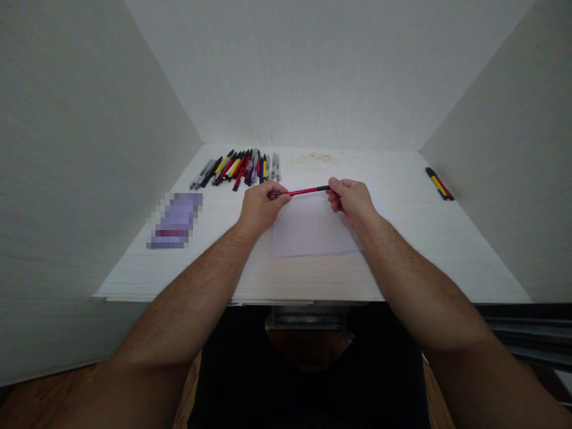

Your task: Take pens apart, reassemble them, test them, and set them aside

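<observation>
A red pen with black ends [304, 191] is held level between my two hands, above the far part of a white paper sheet [313, 229]. My left hand [263, 205] pinches its left end between thumb and fingers. At its black right end, my right hand [351, 198] grips with thumb and forefinger, the other fingers curled below. Just beyond my left hand lies a row of several pens [239, 167] in red, yellow, black, blue and clear.
A few red, yellow and black pens [440, 185] lie by the right wall. A blurred purple item [176, 217] rests on the left of the white table [429, 256]. Walls [308, 77] enclose the left, back and right. Brownish marks show near the back.
</observation>
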The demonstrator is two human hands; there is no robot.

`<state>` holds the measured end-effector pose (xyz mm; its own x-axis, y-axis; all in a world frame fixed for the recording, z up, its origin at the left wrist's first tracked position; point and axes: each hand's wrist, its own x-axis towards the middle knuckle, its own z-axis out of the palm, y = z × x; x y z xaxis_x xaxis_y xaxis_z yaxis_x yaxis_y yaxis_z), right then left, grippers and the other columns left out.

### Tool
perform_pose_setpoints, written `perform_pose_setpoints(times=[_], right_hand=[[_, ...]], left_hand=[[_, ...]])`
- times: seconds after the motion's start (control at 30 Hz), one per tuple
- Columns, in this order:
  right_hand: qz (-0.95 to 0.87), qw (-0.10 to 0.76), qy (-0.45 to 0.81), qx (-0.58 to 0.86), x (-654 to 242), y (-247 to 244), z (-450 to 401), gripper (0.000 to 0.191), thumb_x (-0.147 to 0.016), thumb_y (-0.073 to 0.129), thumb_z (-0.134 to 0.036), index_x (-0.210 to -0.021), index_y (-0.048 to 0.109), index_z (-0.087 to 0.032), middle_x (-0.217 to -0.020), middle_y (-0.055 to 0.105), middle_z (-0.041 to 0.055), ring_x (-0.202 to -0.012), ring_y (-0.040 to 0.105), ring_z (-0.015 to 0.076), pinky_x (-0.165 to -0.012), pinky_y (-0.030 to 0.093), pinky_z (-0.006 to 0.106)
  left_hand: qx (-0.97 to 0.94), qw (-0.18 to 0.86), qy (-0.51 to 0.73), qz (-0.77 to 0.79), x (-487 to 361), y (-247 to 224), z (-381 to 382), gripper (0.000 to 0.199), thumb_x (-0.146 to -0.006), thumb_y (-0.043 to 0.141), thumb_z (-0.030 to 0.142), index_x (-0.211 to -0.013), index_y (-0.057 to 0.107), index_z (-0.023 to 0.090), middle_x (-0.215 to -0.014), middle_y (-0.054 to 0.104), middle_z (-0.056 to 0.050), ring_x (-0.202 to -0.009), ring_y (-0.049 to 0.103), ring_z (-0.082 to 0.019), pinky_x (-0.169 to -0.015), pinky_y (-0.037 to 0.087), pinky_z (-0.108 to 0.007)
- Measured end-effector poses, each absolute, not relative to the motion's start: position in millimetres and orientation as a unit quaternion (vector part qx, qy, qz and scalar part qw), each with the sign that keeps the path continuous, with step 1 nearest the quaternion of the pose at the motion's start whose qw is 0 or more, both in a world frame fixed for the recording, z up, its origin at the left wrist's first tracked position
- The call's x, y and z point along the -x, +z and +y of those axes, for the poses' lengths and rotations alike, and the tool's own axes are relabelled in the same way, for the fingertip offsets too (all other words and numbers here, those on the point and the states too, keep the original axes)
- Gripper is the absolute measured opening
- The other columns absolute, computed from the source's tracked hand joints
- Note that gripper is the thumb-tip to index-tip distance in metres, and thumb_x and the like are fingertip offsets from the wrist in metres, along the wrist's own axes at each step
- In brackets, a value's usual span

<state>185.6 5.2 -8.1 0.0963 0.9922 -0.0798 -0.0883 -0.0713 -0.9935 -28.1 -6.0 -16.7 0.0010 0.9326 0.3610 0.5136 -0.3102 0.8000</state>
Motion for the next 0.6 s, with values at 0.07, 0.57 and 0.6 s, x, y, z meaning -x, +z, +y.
perform_pose_setpoints(times=[0.07, 0.57, 0.6], right_hand=[[-0.442, 0.527, 0.511, 0.516, -185.9, -8.0, 5.0, 0.031, -0.08, 0.068, -0.039, -0.061, 0.055, -0.018, -0.049, 0.056, -0.0007, -0.039, 0.045, 0.007, -0.035, 0.035, 0.02], [-0.468, 0.555, 0.502, 0.469, -185.2, -7.7, 5.0, 0.025, -0.075, 0.072, -0.034, -0.064, 0.058, -0.017, -0.057, 0.061, -0.0005, -0.044, 0.049, 0.007, -0.041, 0.039, 0.02], [-0.468, 0.562, 0.502, 0.462, -185.0, -7.3, 5.0, 0.021, -0.074, 0.072, -0.032, -0.066, 0.06, -0.017, -0.058, 0.061, -0.0006, -0.045, 0.05, 0.0072, -0.042, 0.04, 0.02]], left_hand=[[-0.667, 0.234, 0.451, 0.545, 28.5, -15.7, -5.8, 0.014, -0.072, 0.07, 0.03, -0.079, 0.069, 0.018, -0.068, 0.062, 0.0, -0.061, 0.05, -0.012, -0.058, 0.039, -0.026], [-0.635, 0.337, 0.402, 0.567, 30.9, -22.6, 1.3, 0.017, -0.074, 0.062, 0.035, -0.071, 0.062, 0.018, -0.053, 0.052, 0.002, -0.048, 0.046, -0.012, -0.046, 0.034, -0.024], [-0.629, 0.351, 0.403, 0.565, 30.2, -22.2, 0.9, 0.017, -0.074, 0.062, 0.035, -0.07, 0.062, 0.018, -0.053, 0.051, 0.002, -0.047, 0.045, -0.011, -0.045, 0.034, -0.024]])
